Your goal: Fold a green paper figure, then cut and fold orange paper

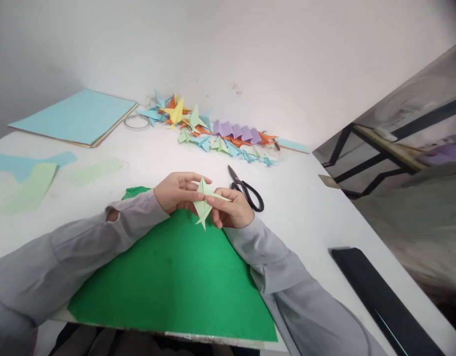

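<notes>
The pale green folded paper figure (204,202) is held between both hands, raised just above the far edge of the green sheet (176,282) on the white table (309,207). The left hand (176,190) pinches its upper left part with closed fingertips, and the right hand (231,210) grips its right wing (thumb on top). Black scissors (246,190) lie just beyond the right hand; a pile of coloured folded figures (209,131) sits well apart, further back.

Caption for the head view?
Left hand and right hand pinch a pale green folded paper figure over a green sheet; black-handled scissors lie beside, colourful folded paper pieces behind.
</notes>
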The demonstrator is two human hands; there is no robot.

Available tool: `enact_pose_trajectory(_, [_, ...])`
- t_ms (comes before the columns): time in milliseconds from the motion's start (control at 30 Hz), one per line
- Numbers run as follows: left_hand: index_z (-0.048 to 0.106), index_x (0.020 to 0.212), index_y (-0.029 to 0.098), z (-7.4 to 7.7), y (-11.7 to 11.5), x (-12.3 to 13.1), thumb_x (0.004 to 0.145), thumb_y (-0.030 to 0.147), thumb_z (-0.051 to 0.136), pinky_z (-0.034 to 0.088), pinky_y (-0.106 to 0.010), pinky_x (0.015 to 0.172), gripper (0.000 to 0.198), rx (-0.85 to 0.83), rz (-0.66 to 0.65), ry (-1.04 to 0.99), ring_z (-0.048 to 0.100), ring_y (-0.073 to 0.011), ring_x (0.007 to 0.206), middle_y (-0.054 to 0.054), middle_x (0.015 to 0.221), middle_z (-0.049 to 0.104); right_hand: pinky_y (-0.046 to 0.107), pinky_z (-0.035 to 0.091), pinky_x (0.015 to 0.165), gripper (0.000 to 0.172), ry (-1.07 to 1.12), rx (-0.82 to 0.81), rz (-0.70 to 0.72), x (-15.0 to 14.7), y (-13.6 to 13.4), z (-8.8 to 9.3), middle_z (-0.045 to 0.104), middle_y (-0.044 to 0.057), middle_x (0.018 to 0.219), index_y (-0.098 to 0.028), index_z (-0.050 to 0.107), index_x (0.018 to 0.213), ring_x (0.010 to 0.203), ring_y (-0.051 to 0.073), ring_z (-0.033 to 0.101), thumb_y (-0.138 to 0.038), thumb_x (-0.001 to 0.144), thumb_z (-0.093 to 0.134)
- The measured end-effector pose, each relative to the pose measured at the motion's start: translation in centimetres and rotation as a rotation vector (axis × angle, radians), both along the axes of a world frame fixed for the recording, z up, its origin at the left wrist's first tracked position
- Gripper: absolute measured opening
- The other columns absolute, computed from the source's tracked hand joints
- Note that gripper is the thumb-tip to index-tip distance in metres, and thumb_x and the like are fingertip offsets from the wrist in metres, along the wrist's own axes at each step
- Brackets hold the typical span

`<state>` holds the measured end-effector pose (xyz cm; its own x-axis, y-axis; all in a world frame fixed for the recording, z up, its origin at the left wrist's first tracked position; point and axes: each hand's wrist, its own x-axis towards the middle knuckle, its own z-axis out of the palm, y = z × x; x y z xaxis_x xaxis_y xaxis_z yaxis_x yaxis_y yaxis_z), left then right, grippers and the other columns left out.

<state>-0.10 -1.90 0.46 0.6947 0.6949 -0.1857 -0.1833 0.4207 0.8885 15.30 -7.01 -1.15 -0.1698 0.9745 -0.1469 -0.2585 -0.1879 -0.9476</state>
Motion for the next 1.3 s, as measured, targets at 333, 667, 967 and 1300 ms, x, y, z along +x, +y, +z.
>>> enact_pose_trajectory(333, [0.057,0.085,0.006,0.2,0.1,0.4,0.054,0.009,0.076,0.053,-0.025,0.043,0.036,0.022,0.258,0.048,0.061,-0.0136,0.047,-0.003,0.058,0.065,0.016,0.039,0.029,0.026,0.002,0.022,-0.102,-0.3,0.0,0.1,0.061,-0.002,0.043,-0.014,0.059,0.059,0.029,0.007,0.050,-0.033,0.056,0.077])
enact_pose_trajectory(667, [0.056,0.086,0.006,0.1,-0.3,0.5,0.051,0.006,0.077,0.056,-0.028,0.050,0.041,0.058,0.179,0.113,0.061,-0.0125,0.050,-0.002,0.068,0.062,0.016,0.038,0.028,0.027,-0.004,0.067,-0.141,0.0,0.2,0.0,0.061,-0.003,0.043,-0.014,0.058,0.060,0.029,0.007,0.049,-0.035,0.057,0.076])
enact_pose_trajectory(967, [0.055,0.086,0.009,0.0,0.2,0.2,0.055,0.012,0.076,0.054,-0.027,0.045,0.038,0.135,0.086,0.164,0.060,-0.0129,0.045,0.000,0.056,0.060,0.017,0.040,0.030,0.025,-0.151,0.078,-0.148,-0.1,0.0,0.0,0.059,-0.002,0.041,-0.013,0.058,0.057,0.029,0.008,0.050,-0.029,0.054,0.077])
enact_pose_trajectory(1300, [0.056,0.080,0.009,-0.2,0.9,-0.1,0.050,0.017,0.081,0.041,-0.020,0.027,0.040,0.034,0.003,0.163,0.049,-0.0102,0.030,0.002,0.047,0.058,0.017,0.042,0.031,0.026,-0.133,0.083,-0.115,0.0,-0.1,0.2,0.060,-0.002,0.042,-0.013,0.058,0.057,0.031,0.008,0.052,-0.030,0.054,0.077])
